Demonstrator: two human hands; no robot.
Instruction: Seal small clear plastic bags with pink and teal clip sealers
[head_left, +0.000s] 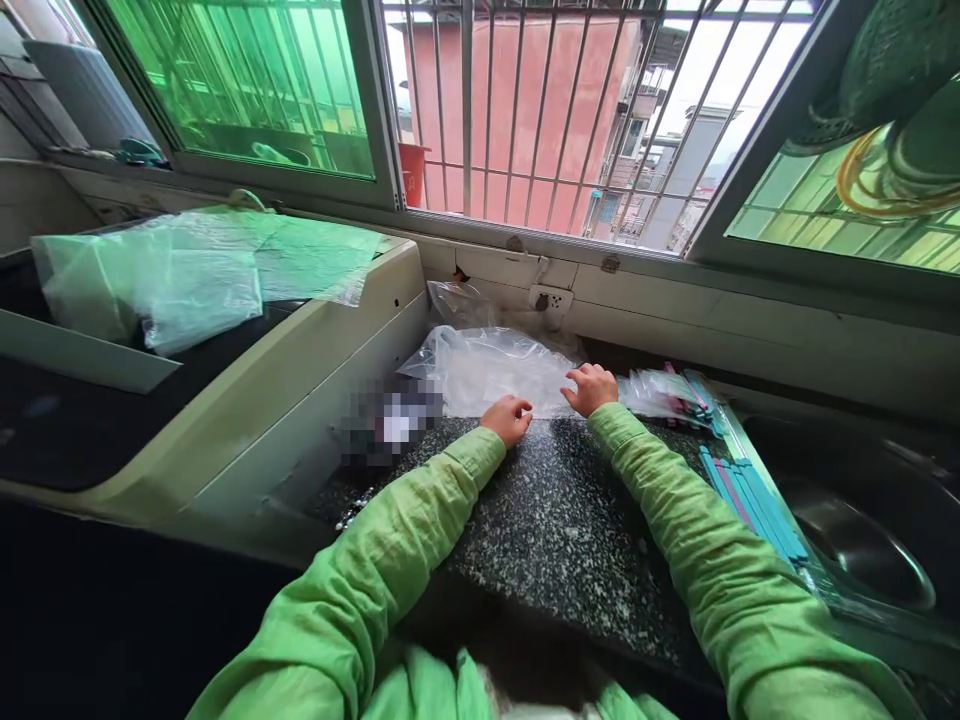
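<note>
My left hand [508, 419] rests curled on the speckled worktop [555, 530], fingertips at the near edge of a clear plastic bag [487, 368]. My right hand [592, 387] presses on the same bag's right end. Teal and pink strips [754, 500] lie along the worktop's right edge, beside the sink [862, 540].

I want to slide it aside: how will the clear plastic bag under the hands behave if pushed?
The clear plastic bag looks thin and crumpled, so it would probably bunch up rather than slide whole. It likely weighs very little. Both the left hand and right hand rest at its edge.
</note>
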